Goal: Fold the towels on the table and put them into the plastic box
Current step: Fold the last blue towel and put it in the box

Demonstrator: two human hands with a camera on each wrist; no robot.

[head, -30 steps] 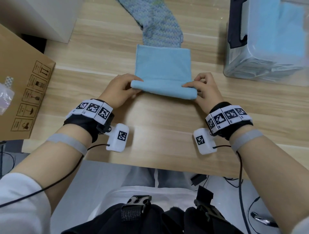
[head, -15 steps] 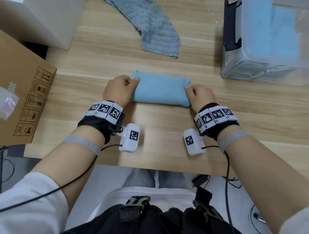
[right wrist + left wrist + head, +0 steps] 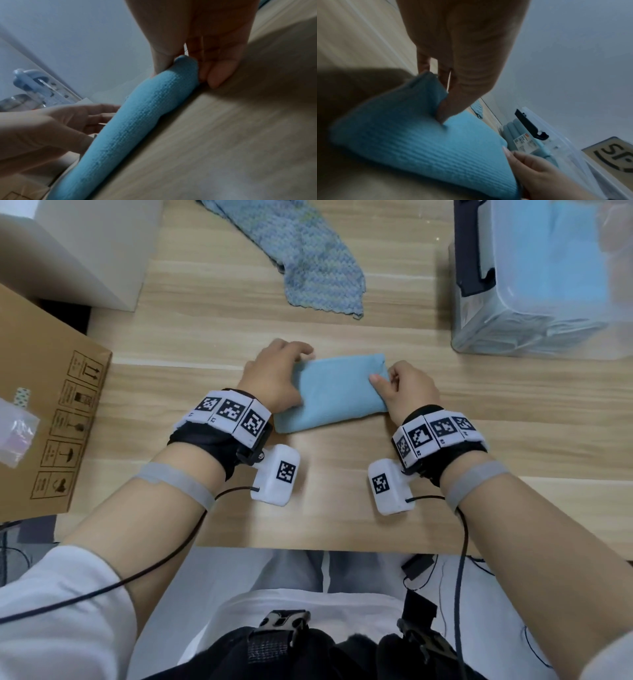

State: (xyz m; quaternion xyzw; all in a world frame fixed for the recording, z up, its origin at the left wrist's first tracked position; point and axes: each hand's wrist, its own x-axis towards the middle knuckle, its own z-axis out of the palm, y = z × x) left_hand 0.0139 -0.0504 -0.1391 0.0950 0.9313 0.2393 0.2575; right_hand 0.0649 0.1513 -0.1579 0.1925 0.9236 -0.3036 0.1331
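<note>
A light blue towel [image 3: 337,392], folded into a thick small rectangle, sits near the middle of the wooden table, turned so its right end points farther away. My left hand [image 3: 274,374] grips its left end, thumb pressed on top [image 3: 443,115] and fingers behind. My right hand [image 3: 407,392] pinches the right end between thumb and fingers [image 3: 217,77]. In the right wrist view the towel [image 3: 137,121] looks slightly raised off the table at that end. The clear plastic box [image 3: 513,330] stands at the back right with folded blue towels inside.
A grey-blue knitted towel [image 3: 318,268] lies unfolded at the back centre. A cardboard box [image 3: 44,405] stands off the table's left edge and a white box [image 3: 85,244] behind it. The table's front edge runs just behind my wrists.
The blue towel went from half-rolled and spread out to a compact folded block. Both hands moved from its near edge to its two ends, and the block has turned slightly.
</note>
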